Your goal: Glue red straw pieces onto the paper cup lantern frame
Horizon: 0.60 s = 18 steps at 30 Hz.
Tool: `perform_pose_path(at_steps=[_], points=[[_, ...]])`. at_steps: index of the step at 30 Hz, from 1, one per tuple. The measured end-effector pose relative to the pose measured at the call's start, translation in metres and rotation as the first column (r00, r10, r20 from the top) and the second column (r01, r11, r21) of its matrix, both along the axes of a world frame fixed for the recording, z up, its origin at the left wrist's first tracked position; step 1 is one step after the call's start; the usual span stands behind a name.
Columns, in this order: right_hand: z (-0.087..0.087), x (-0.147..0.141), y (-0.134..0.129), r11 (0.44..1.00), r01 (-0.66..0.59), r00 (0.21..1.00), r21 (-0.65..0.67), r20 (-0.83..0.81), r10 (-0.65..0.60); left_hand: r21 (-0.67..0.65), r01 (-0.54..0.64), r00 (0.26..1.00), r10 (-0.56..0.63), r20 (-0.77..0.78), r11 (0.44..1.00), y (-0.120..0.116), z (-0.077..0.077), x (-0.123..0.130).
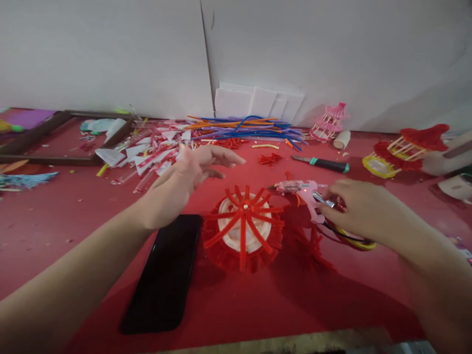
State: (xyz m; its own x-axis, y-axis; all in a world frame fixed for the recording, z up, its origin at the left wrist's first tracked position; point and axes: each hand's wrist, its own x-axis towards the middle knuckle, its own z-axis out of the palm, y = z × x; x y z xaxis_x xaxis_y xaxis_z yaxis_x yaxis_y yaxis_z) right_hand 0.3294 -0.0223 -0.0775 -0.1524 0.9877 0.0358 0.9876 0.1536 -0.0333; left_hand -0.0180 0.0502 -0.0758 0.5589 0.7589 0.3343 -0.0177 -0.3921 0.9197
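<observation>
No readable text, label, brand, number or sign shows on anything here.

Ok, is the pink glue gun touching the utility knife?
Apart. The head view shows a strip of bare red tabletop between the glue gun and the utility knife, which lies beyond it.

Bare red tabletop below, phone blocking left

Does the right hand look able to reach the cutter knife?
Probably yes: the knife lies just beyond the right hand and nothing covers it, though the fingers are at the pink glue gun.
</observation>
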Motion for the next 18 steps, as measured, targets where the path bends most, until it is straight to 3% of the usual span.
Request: perform_pose_path(at_steps=[4, 7, 11, 14, 16, 18], points=[[-0.024, 0.006, 0.002, 0.962, 0.129, 0.992, -0.242, 0.012, -0.13, -0.189, 0.07, 0.984, -0.036, 0.177, 0.979, -0.012, -0.031, 0.004], [-0.032, -0.001, 0.009, 0.943, 0.175, 0.983, -0.284, -0.002, -0.183, -0.402, 0.075, 0.987, -0.011, 0.158, 0.913, -0.019, -0.049, 0.002], [-0.041, -0.004, 0.014, 0.946, 0.29, 0.937, -0.146, -0.157, -0.311, -0.489, 0.089, 0.984, -0.001, 0.177, 0.868, -0.021, -0.061, -0.005], [-0.046, -0.003, 0.014, 0.893, 0.45, 0.813, 0.015, -0.422, -0.402, -0.476, 0.089, 0.986, -0.01, 0.166, 0.875, -0.023, -0.062, -0.007], [-0.048, -0.003, 0.011, 0.853, 0.518, 0.719, 0.069, -0.575, -0.39, -0.461, 0.067, 0.99, -0.002, 0.141, 0.885, -0.024, -0.062, -0.005], [-0.049, -0.005, 0.005, 0.876, 0.476, 0.663, 0.076, -0.685, -0.301, -0.441, 0.042, 0.994, 0.006, 0.108, 0.897, -0.026, -0.061, -0.003]])
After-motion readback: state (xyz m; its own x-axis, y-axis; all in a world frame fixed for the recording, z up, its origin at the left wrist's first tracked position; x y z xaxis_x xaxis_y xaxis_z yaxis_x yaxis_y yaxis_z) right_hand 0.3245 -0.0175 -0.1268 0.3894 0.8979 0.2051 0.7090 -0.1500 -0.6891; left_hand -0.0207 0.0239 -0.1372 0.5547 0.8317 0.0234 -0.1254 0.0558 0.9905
